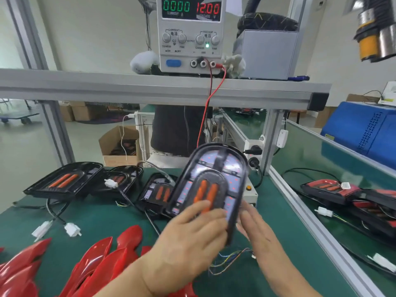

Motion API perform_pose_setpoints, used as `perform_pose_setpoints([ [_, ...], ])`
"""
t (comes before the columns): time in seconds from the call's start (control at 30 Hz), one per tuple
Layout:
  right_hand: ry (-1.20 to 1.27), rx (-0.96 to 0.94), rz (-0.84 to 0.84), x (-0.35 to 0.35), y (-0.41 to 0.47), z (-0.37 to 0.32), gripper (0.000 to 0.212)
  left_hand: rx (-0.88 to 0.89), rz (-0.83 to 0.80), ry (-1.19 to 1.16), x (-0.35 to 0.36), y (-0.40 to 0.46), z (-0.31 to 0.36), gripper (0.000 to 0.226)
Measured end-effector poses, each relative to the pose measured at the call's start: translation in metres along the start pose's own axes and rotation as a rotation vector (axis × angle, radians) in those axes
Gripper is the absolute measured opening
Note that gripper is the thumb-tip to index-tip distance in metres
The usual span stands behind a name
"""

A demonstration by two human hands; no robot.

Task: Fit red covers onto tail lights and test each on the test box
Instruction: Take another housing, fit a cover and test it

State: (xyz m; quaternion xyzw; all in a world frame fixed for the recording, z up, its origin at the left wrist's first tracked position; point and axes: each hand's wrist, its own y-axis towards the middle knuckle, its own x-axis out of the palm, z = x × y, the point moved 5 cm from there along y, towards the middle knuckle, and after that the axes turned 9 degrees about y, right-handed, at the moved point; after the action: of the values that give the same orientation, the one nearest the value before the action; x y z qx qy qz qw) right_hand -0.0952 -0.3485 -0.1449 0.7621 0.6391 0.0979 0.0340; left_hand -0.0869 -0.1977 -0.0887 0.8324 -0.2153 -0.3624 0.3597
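I hold one black tail light [211, 181] upright over the green mat, its orange strips and pale inner panels facing me, with no red cover on it. My left hand [190, 234] grips its lower left side, thumb across the front. My right hand [257, 228] presses against its lower right edge, fingers straight. Thin coloured wires [229, 261] trail from its base. Several red covers [90, 266] lie at the lower left. The white test box [251, 195] with an orange button sits just behind the light.
Three uncovered tail lights [64, 181] with white connectors lie on the mat at the left. Lights fitted with red covers [334, 189] are stacked beyond the aluminium rail at the right. A power supply [190, 35] on the shelf above reads 12.00 volts.
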Motion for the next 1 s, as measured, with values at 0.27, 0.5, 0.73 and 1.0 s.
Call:
perform_pose_setpoints([
  [0.27,0.36,0.07,0.138,-0.004,-0.001,-0.007,0.027,0.043,-0.23,-0.127,0.017,0.006,0.04,0.016],
  [0.5,0.255,0.397,0.254,-0.055,-0.007,0.012,0.028,-0.62,-0.315,-0.247,-0.014,-0.027,-0.048,0.018],
  [0.73,0.141,0.566,0.257,-0.07,-0.003,0.033,0.038,-1.176,-0.806,-0.137,-0.015,-0.097,-0.127,0.006],
  [1.0,-0.076,0.524,0.244,-0.071,0.008,0.029,0.014,-1.204,-1.043,-0.21,-0.02,-0.124,-0.122,0.023],
])
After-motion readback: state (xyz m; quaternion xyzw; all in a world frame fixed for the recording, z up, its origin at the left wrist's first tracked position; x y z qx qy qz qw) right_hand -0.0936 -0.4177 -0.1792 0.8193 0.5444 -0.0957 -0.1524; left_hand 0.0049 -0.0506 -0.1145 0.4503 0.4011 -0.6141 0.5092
